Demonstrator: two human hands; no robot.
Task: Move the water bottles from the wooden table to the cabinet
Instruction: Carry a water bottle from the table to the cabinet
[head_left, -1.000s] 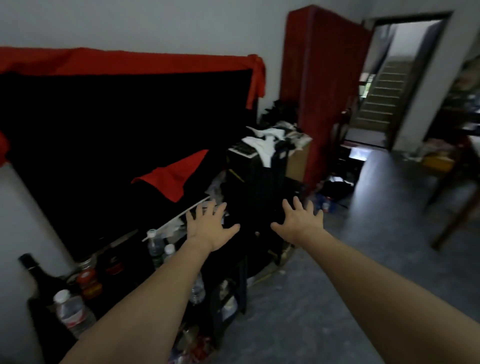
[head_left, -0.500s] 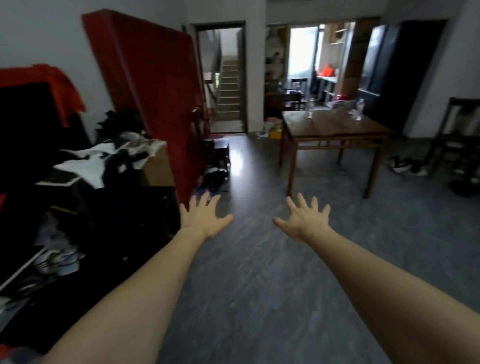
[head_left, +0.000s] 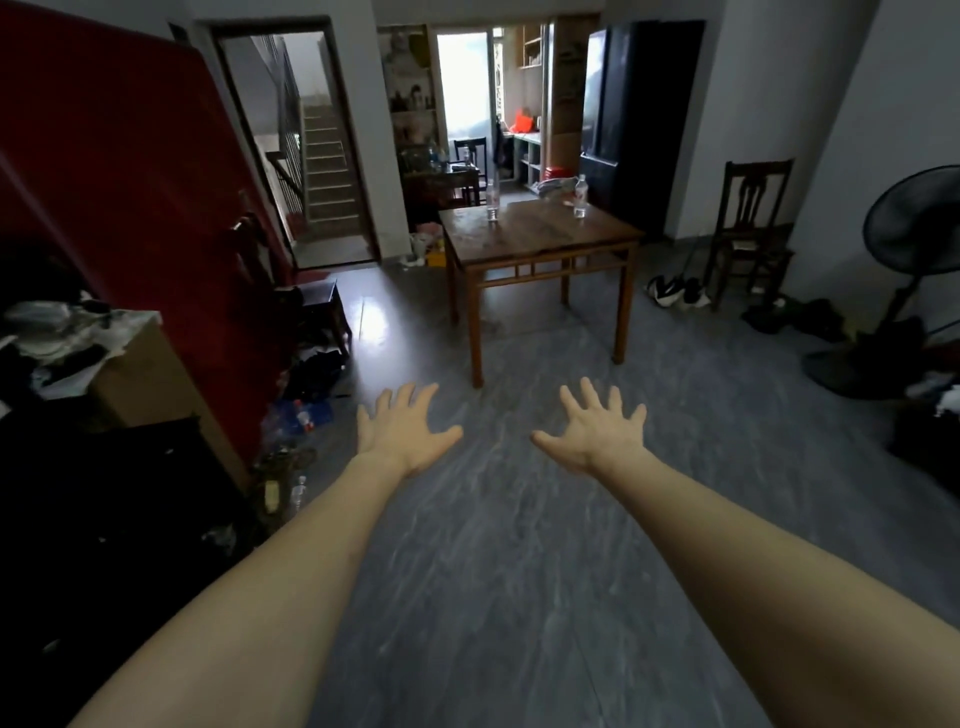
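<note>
Head view: fingers of the left hand (head_left: 402, 434) are spread wide and straight, palm down, thumb out to the side, holding nothing. Fingers of the right hand (head_left: 597, 434) are splayed the same way and equally empty. Both hands hang in the air over the grey floor (head_left: 493, 597), arms stretched forward side by side and apart from each other, touching nothing. My reading is that they are held out like this simply to stay in sight of the camera while the person faces the next pickup, not to reach anything yet.

Well beyond the fingertips stands the wooden bench (head_left: 540, 234), square, on four legs. Two water bottles stand upright on it near its far edge: the left bottle (head_left: 492, 200) toward the far left corner, the right bottle (head_left: 580, 197) toward the far right corner, well apart from one another. A crumpled pale heap (head_left: 556, 187) sits at the far edge between them; what it is I cannot tell. Both bottles are far out of reach, so the step in hand looks like the walk toward the bench.

To the left a dark cluttered unit (head_left: 104, 493) fills the lower corner, below a red panel (head_left: 114, 182); whether it is the cabinet cannot be told. A chair (head_left: 753, 223) and a standing fan (head_left: 919, 228) line the right wall.
</note>
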